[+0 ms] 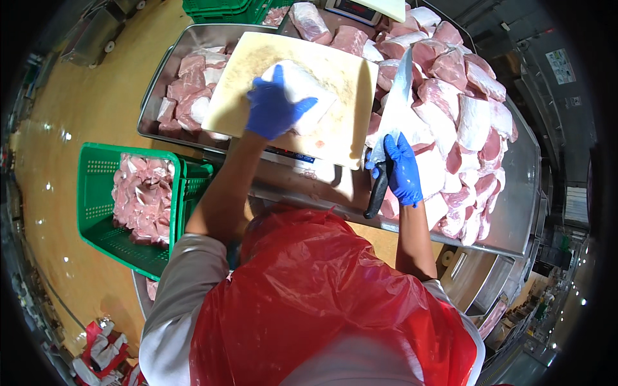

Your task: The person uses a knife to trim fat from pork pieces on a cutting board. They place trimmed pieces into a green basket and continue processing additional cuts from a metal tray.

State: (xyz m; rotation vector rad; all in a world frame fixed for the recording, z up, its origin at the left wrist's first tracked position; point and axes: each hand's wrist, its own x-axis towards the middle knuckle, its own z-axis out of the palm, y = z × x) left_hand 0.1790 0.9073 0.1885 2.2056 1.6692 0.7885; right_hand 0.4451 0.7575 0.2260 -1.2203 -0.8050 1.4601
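Observation:
My left hand [273, 103], in a blue glove, rests with fingers spread on a pale fat-covered slab of meat [314, 92] on the cream cutting board [228, 71]. A scale display [293, 156] shows under the board's lower edge. To the right, my right hand [400, 167], also gloved, grips a large knife [377, 190] with black handle, its blade pointing up beside the board. A heap of pink, fat-capped meat pieces [473, 128] lies beyond it. More meat chunks [187, 90] fill a steel tray [148, 119] left of the board.
A green crate [90, 193] of meat scraps stands lower left. More green crates [215, 13] and another scale [351, 14] are at the top. A steel counter [521, 193] borders the heap. Red-and-white items [103, 350] lie at lower left on the tan floor [58, 257].

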